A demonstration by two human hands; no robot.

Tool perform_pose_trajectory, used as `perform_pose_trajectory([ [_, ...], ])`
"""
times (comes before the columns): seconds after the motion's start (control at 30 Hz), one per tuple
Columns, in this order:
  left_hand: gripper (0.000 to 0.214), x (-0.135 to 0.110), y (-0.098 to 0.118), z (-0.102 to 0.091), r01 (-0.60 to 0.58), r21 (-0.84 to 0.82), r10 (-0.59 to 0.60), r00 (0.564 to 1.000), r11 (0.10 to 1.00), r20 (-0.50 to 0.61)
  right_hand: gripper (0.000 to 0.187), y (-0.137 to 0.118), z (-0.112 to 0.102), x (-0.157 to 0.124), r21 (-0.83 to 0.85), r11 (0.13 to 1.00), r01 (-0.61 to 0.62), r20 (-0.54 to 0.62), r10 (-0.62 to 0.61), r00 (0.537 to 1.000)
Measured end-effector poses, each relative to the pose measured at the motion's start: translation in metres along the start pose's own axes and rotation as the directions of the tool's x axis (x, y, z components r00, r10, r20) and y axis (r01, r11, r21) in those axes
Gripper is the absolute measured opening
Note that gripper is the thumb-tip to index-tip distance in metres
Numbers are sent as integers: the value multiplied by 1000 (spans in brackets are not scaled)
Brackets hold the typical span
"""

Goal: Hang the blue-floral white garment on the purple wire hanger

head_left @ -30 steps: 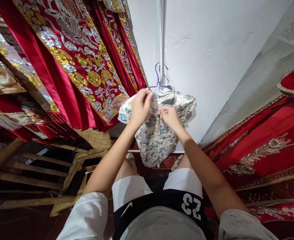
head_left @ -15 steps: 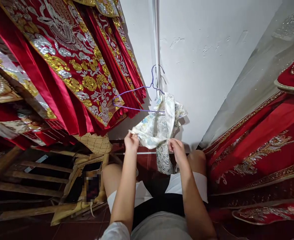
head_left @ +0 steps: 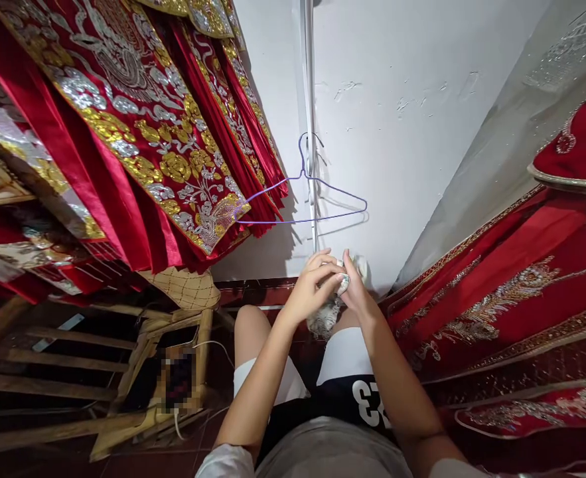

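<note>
A white floral cloth garment (head_left: pixel 325 318) is bunched up in front of me, its lower part hanging between my knees. My left hand (head_left: pixel 315 285) has its fingers curled over a small gathered bit of the cloth. Close against it, my right hand (head_left: pixel 356 291) grips the same garment, thumb pointing up; more white fabric shows behind it. Much of the garment is hidden by my hands. Just above them, a thin purple wire hanger (head_left: pixel 335 218) hangs bare from a strip on the wall.
Red gowns with gold and silver embroidery (head_left: pixel 173 159) hang at the left. More beaded red garments (head_left: pixel 496 305) hang at the right. A wooden chair (head_left: pixel 146 362) with a cable stands low on the left. The white wall (head_left: pixel 397 153) faces me.
The floral garment has come off the purple hanger and moved down. My hands, apart before, have come together and the cloth is now bunched between them.
</note>
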State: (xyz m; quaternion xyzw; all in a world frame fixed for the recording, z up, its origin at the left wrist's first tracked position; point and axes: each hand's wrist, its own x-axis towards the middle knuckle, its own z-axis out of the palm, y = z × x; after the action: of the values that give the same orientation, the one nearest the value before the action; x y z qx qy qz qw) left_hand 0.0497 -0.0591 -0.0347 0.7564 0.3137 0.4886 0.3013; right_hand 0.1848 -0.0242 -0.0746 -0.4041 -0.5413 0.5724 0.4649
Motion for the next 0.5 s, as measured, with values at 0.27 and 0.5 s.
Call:
perform_pose_trajectory([
  [0.27, 68, -7, -35, -36, 224, -281, -189, 971, 933, 146, 26, -72, -14, 10, 8, 952, -307, 539, 254, 803],
  [0.5, 48, -29, -46, -52, 474, -228, -326, 816, 851, 478, 16, -116, -54, 37, -455, 863, 219, 622, 132, 772],
])
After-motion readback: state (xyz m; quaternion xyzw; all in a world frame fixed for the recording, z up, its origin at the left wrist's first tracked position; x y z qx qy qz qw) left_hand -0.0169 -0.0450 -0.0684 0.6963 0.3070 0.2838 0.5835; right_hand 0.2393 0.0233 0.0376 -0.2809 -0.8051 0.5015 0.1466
